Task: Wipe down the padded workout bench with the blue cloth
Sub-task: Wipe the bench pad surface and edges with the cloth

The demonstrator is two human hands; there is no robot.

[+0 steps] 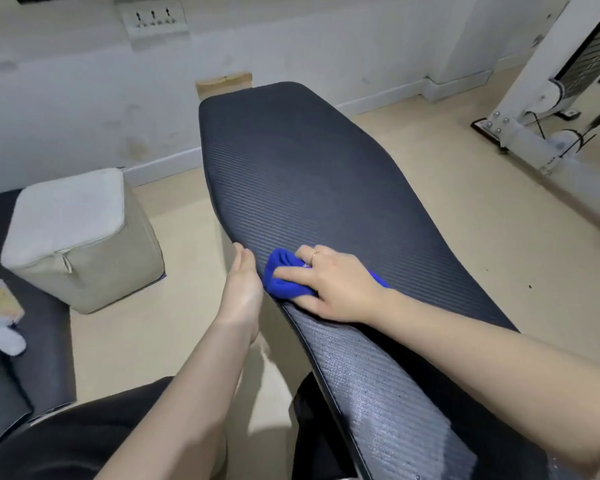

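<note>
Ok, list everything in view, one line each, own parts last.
Workout bench: one, black ribbed pad, centre.
Blue cloth: one, bunched on the bench's left edge.
Storage cube: one, beige, on the floor at left.
Phone: one, pale patterned case, on the dark pad far left.
Fluffy charm: one, white, beside the phone.
Socket panel: one, white, on the wall.
Cable machine: one, white, upper right.
Left hand: against the bench's edge.
Right hand: pressing the cloth.

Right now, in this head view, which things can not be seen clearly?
- Blue cloth: mostly under the right hand.
- Left hand fingers: curled under the edge of the bench, hidden.
- Bench frame and legs: hidden beneath the pad.
- Phone at the left: too small for detail.
</note>
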